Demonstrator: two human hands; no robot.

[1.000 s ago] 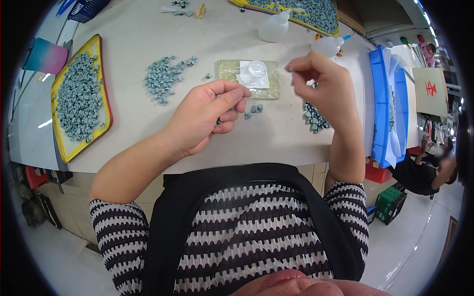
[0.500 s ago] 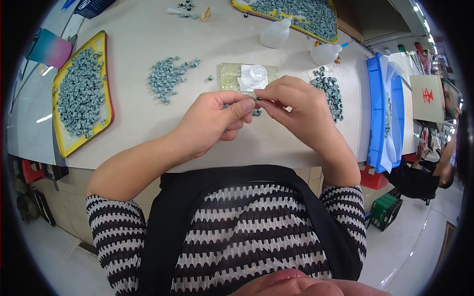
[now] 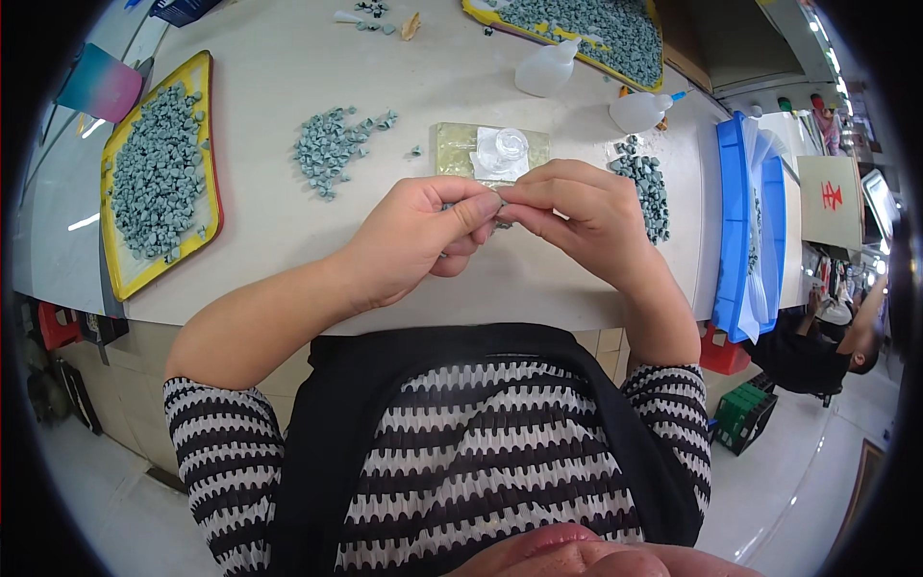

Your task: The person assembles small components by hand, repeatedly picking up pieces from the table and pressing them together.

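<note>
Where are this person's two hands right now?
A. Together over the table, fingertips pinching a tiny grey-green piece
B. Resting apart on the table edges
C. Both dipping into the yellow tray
A: the left hand and right hand meet fingertip to fingertip on a small grey-green piece, away from the yellow tray.

Small grey-green piece (image 3: pixel 500 204), pinched between fingertips of left hand (image 3: pixel 418 240) and right hand (image 3: pixel 577 216), raised just above the pale tabletop (image 3: pixel 288 87). Mostly hidden by thumbs and forefingers; shape too small to tell. Same colour as the loose grey-green pieces lying in 2 heaps: 1 heap (image 3: pixel 332 149) to the left, well apart from the hands, 1 heap (image 3: pixel 646 185) just beside the right hand. Held right in front of a yellowish pad (image 3: pixel 452 149).
</note>
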